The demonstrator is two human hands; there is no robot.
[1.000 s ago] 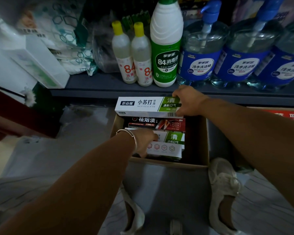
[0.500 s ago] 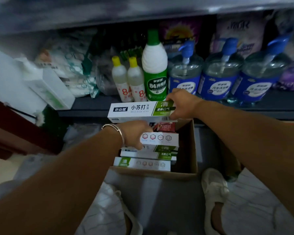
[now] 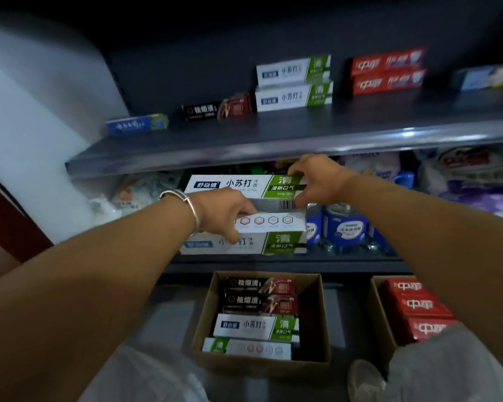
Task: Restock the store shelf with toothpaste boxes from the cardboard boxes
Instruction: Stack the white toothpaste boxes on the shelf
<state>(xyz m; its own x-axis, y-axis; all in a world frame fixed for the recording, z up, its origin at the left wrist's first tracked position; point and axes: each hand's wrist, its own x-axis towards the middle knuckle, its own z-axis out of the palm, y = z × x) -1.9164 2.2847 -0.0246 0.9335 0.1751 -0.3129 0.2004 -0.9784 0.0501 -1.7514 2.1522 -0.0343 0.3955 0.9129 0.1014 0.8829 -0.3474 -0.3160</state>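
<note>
Below the grey metal shelf [image 3: 244, 143], the right hand [image 3: 317, 181] pinches one long white-and-green toothpaste carton [image 3: 238, 185]; the left hand [image 3: 224, 213] grips another [image 3: 244, 242]. Light, stiff cardboard, probably crushable: hold the ends.

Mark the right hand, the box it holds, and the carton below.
right hand [image 3: 320, 178], head view, back of hand.
white-green toothpaste box [image 3: 233, 184], head view, printed front face.
cardboard carton [image 3: 317, 314], head view, inner right wall.
</note>
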